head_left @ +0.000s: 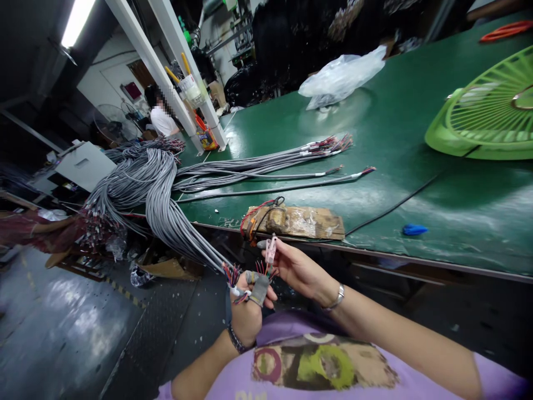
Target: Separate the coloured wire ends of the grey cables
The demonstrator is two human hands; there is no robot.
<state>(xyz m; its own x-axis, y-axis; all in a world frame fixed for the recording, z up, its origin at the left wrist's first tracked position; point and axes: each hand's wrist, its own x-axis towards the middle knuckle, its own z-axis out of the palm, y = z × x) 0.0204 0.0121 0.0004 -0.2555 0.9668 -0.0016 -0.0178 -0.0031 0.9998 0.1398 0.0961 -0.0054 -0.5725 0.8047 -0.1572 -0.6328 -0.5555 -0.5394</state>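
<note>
From where I stand, not one full word or number can be read: along the lower front of the purple shirt [225, 384] runs some pale lettering [251, 396], but only the tops of a few characters show before the view cuts it off. The yellow, red and dark packet [207, 139] at the foot of the white posts [195, 72] has bold printing, too small and blurred to make out, and the little pale pink piece in the right hand [297, 270] carries dark marks I can't decipher.
</note>
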